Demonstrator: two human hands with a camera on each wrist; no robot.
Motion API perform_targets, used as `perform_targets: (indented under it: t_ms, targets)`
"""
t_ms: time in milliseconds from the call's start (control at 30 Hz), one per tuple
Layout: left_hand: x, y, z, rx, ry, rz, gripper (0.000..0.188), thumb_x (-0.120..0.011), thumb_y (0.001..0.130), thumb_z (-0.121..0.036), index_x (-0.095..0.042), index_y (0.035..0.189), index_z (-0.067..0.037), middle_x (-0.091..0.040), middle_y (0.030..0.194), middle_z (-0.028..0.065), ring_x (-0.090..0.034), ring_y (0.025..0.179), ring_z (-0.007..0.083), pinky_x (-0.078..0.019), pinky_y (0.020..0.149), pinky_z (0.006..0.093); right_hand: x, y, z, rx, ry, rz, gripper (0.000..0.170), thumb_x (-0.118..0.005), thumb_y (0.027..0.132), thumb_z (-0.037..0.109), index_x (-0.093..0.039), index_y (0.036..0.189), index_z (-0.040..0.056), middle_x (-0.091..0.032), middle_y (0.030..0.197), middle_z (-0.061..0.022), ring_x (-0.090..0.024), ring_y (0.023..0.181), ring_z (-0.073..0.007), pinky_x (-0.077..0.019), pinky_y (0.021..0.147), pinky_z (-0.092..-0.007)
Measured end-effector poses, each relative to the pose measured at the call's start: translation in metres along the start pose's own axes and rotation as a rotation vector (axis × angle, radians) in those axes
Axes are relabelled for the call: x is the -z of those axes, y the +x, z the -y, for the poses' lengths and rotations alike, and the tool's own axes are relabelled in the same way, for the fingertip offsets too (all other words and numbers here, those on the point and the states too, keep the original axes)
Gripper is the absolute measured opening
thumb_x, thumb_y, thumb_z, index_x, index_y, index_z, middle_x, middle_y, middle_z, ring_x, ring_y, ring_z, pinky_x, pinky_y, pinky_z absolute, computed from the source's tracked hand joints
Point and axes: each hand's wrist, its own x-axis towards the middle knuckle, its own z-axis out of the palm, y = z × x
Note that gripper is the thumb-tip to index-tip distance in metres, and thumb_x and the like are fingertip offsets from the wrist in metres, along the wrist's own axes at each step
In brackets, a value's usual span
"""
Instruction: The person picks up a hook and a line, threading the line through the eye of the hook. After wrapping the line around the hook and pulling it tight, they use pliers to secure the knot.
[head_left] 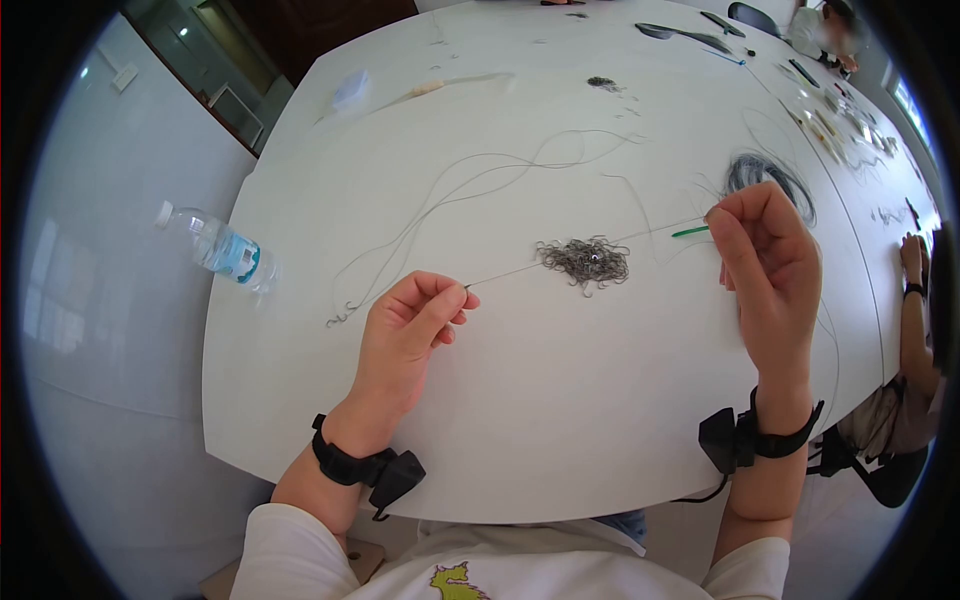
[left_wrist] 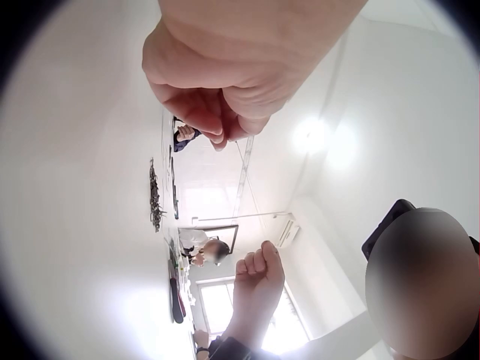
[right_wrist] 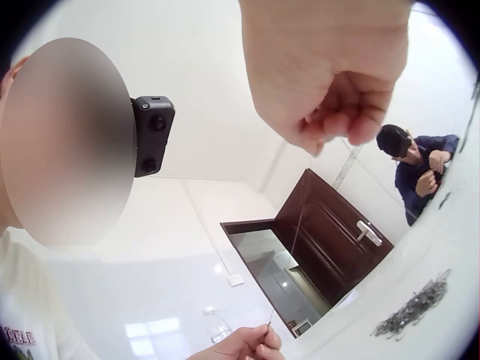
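Note:
In the head view, a thin fishing line (head_left: 510, 272) runs nearly straight between my two hands, slanting up to the right. My left hand (head_left: 405, 325) pinches its left end between thumb and index finger, where a small dark tip pokes out. My right hand (head_left: 765, 265), raised higher, pinches the line with thumb and forefinger, other fingers curled in. Beneath the line lies a pile of small metal fish hooks (head_left: 585, 262), also seen in the right wrist view. A green stick (head_left: 690, 232) shows beside the right fingers, its other end hidden behind them.
Long loose lines (head_left: 430, 210) with a few hooks at one end lie beyond my left hand. A dark bundle of line (head_left: 765, 180) sits behind the right one. A plastic bottle (head_left: 225, 250) is at left. Other people sit around the white table (head_left: 560, 420).

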Motion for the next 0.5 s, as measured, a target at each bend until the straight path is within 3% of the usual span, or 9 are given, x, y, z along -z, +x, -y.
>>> perform_targets:
  t_ms: [67, 100, 167, 200, 233, 300, 367, 500]
  targets:
    - [0.001, 0.0, 0.0, -0.019, -0.011, -0.008, 0.007, -0.065, 0.097, -0.016, -0.065, 0.097, -0.008, -0.069, 0.091, 0.0023, -0.056, 0.077, 0.0043, -0.0459, 0.067, 0.0173, 0.01, 0.004, 0.001, -0.171, -0.165, 0.188, 0.009, -0.064, 0.094, 0.006, -0.064, 0.091, -0.0026, -0.064, 0.081, -0.0047, -0.055, 0.059, -0.0051, -0.0403, 0.055, -0.0194]
    - [0.001, 0.0, -0.001, -0.075, 0.071, 0.004, 0.007, -0.064, 0.098, -0.014, -0.066, 0.096, -0.008, -0.069, 0.09, 0.0025, -0.057, 0.078, 0.0049, -0.0463, 0.067, 0.018, 0.009, 0.005, 0.0, -0.169, -0.164, 0.193, 0.009, -0.064, 0.094, 0.006, -0.064, 0.091, -0.0026, -0.064, 0.081, -0.0047, -0.055, 0.059, -0.0051, -0.0403, 0.055, -0.0194]
    - [-0.002, -0.002, -0.003, -0.132, 0.153, 0.017, 0.007, -0.064, 0.098, -0.013, -0.066, 0.096, -0.007, -0.069, 0.09, 0.0027, -0.058, 0.078, 0.0055, -0.0467, 0.067, 0.0187, 0.008, 0.003, -0.004, -0.168, -0.381, 0.375, 0.011, -0.064, 0.093, 0.006, -0.068, 0.097, -0.0031, -0.07, 0.095, -0.0123, -0.061, 0.057, -0.0118, -0.0448, 0.054, -0.0224]
    - [-0.005, -0.005, -0.006, -0.161, 0.225, 0.032, 0.004, -0.064, 0.096, -0.009, -0.066, 0.095, -0.006, -0.07, 0.09, 0.0034, -0.06, 0.079, 0.0065, -0.0473, 0.068, 0.0195, 0.003, 0.0, -0.005, -0.013, -0.56, 0.349, 0.014, -0.065, 0.093, 0.008, -0.071, 0.101, -0.0016, -0.071, 0.108, -0.0158, -0.067, 0.061, -0.0171, -0.0489, 0.054, -0.0261]
    - [-0.007, -0.008, -0.006, -0.188, 0.298, 0.047, 0.002, -0.064, 0.095, -0.004, -0.066, 0.095, -0.005, -0.07, 0.09, 0.0041, -0.062, 0.079, 0.0074, -0.048, 0.069, 0.0203, -0.002, -0.002, -0.004, -0.018, -0.56, 0.349, 0.014, -0.065, 0.093, 0.008, -0.071, 0.101, -0.0016, -0.071, 0.108, -0.0158, -0.067, 0.061, -0.0171, -0.0489, 0.054, -0.0261]
    - [-0.007, -0.008, 0.0, -0.254, 0.33, 0.064, 0.002, -0.067, 0.092, -0.003, -0.068, 0.094, -0.004, -0.071, 0.089, 0.0028, -0.063, 0.077, 0.0071, -0.0485, 0.066, 0.0204, -0.022, -0.006, 0.003, -0.013, -0.296, 0.256, 0.017, -0.065, 0.095, 0.01, -0.069, 0.107, -0.0009, -0.07, 0.107, -0.0138, -0.069, 0.065, -0.0156, -0.0507, 0.056, -0.0277]
    - [-0.009, -0.015, 0.004, -0.309, 0.359, 0.084, 0.004, -0.071, 0.09, -0.001, -0.07, 0.093, -0.003, -0.072, 0.089, 0.0015, -0.064, 0.074, 0.0068, -0.0491, 0.063, 0.0205, -0.037, -0.019, 0.027, -0.408, 0.094, 0.556, 0.022, -0.063, 0.096, 0.011, -0.064, 0.114, -0.0016, -0.07, 0.109, -0.0135, -0.071, 0.069, -0.0157, -0.052, 0.059, -0.0283]
    - [-0.013, -0.02, 0.0, -0.448, 0.477, 0.15, 0.006, -0.072, 0.088, 0.0, -0.07, 0.091, -0.005, -0.07, 0.089, 0.0009, -0.063, 0.074, 0.0077, -0.0493, 0.062, 0.0215, -0.062, -0.035, 0.011, -0.435, 0.252, 0.598, 0.022, -0.063, 0.097, 0.012, -0.06, 0.113, -0.0022, -0.071, 0.098, -0.0113, -0.071, 0.071, -0.0156, -0.0518, 0.061, -0.027]
